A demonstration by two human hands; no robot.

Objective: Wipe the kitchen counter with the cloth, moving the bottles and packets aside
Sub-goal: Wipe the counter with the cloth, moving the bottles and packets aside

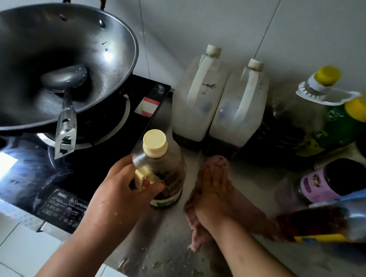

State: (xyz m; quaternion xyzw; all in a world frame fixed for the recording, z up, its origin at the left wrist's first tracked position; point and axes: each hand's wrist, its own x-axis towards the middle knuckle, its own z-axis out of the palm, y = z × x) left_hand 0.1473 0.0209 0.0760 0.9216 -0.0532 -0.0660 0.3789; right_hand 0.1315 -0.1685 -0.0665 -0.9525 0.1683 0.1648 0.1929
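My left hand (118, 190) grips a clear bottle (165, 170) with a cream cap and dark liquid, by its cream handle, at the stove's right edge. The bottle stands upright on the steel counter (166, 249). My right hand (212, 193) lies flat, fingers together, pressed on a pinkish-brown cloth (197, 232) spread on the counter just right of that bottle. Two white jugs (217, 101) stand against the wall beyond the cloth. A bottle of dark red liquid (327, 221) lies tilted at the right, close to my right wrist.
A large wok (39, 60) with a metal ladle sits on the black stove (79, 172) at the left. At the back right stand a dark oil bottle, a green bottle with a yellow cap (346, 124) and a purple-labelled jar (321, 184). Wet spots mark the counter's front.
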